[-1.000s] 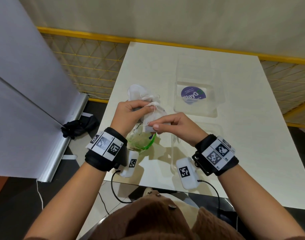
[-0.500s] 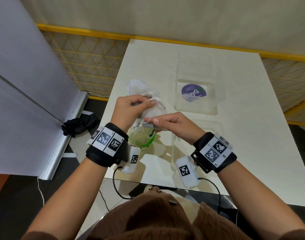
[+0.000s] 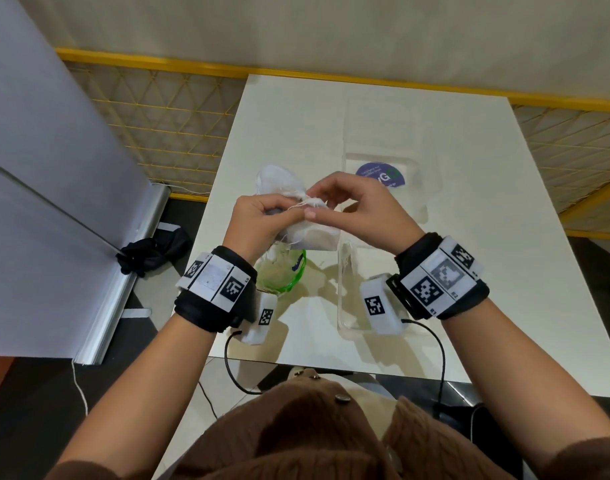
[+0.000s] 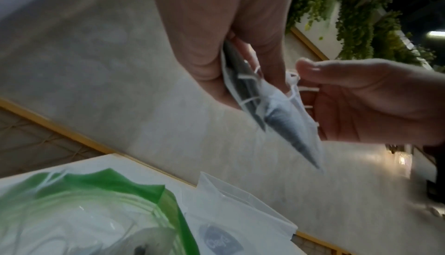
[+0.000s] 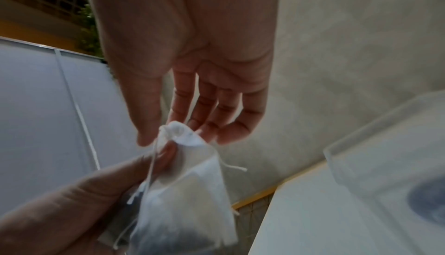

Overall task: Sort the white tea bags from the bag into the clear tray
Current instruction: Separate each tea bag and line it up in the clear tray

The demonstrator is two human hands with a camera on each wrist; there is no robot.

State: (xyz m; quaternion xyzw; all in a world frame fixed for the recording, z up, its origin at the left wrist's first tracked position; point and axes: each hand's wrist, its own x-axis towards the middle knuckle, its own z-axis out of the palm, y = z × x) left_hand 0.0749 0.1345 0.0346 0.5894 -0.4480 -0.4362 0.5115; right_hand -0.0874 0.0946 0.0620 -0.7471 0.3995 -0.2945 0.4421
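White tea bags (image 3: pixel 312 233) being teased apart mid-frame above the tabletop (image 3: pixel 469 237).
Left hand (image 3: pixel 258 220) pinches the bundle; right hand (image 3: pixel 359 209) pinches one gathered top, which likely next needs freeing and carrying to the clear tray (image 3: pixel 345 306).

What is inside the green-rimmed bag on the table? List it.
White tea bags show inside the green-rimmed bag, with strings. How many cannot be told: the left hand and its wristband cover part of it.

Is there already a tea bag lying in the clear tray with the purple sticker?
No: in the head view the clear tray shows only its purple sticker, and the tea bag is held above the table by both hands.
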